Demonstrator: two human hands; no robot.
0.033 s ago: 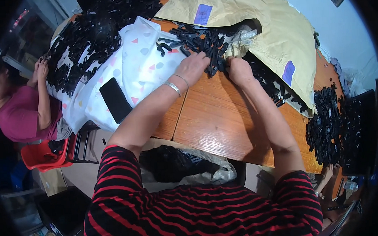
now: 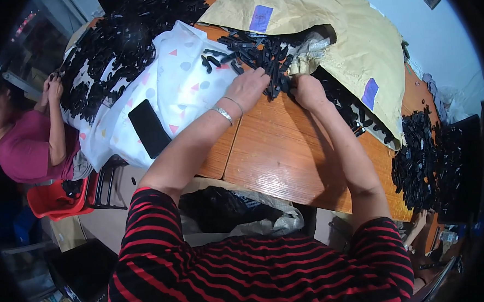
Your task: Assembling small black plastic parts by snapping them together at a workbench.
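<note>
A loose heap of small, elongated black plastic pieces (image 2: 270, 62) lies on the wooden table, at the mouth of a big tan paper sack (image 2: 351, 47). At the heap's near left edge is my left hand (image 2: 248, 89), its fingers bent together and their tips against the pieces; what they pinch, if anything, is hidden. My right hand (image 2: 310, 91) is closed at the heap's right side, beside the crumpled sack mouth. A dark piece shows at its fingertips, partly covered by the fingers. More black pieces spill from under the sack, right of my right hand.
A white patterned cloth (image 2: 186, 72) covers the table's left part, with a black phone (image 2: 149, 127) on it. Larger black heaps (image 2: 122, 53) lie far left and right (image 2: 418, 163). A person in a purple top (image 2: 33, 140) works at left; another hand (image 2: 419, 224) shows at lower right.
Very little differs. My right hand has shifted slightly to the right, and my left hand stays at the heap's edge.
</note>
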